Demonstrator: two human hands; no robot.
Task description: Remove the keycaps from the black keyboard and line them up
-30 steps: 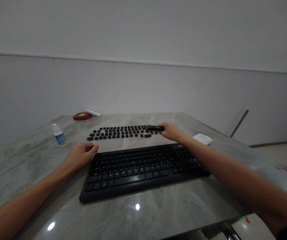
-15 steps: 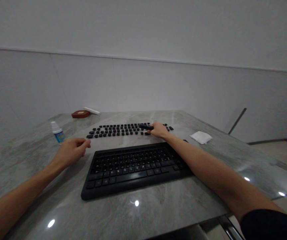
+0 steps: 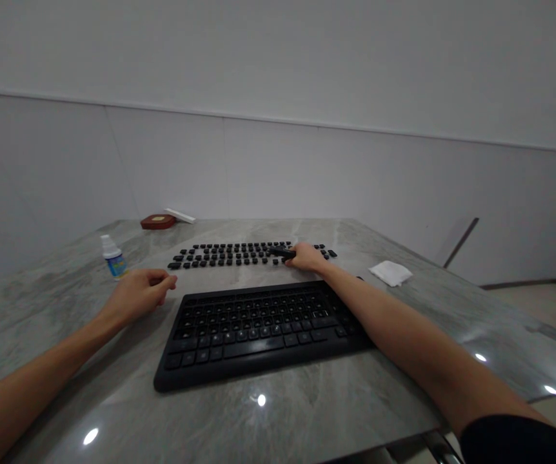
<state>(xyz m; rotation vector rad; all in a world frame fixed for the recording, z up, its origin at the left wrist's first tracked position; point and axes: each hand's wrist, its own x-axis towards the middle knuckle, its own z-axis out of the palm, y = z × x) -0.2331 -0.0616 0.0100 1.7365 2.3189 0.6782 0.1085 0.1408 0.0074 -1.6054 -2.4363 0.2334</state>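
A black keyboard lies in front of me; many of its key positions are without caps, while the lower rows still carry keys. Beyond it, loose black keycaps are laid out in rows on the table. My right hand reaches over the keyboard's right end and grips a short, black, stick-shaped tool whose kind I cannot make out. The tool's tip is over the right part of the keycap rows. My left hand rests left of the keyboard, fingers curled in loosely, nothing visible in them.
A white-capped bottle with a blue label stands behind my left hand. Far left are a reddish-brown box and a white strip-like object. A folded white cloth or tissue lies right on the grey marbled table. A wall rises behind.
The view has tilted slightly. My right hand still holds the black tool over the keycaps, with the tool's angle a little changed. My left hand has hardly moved.
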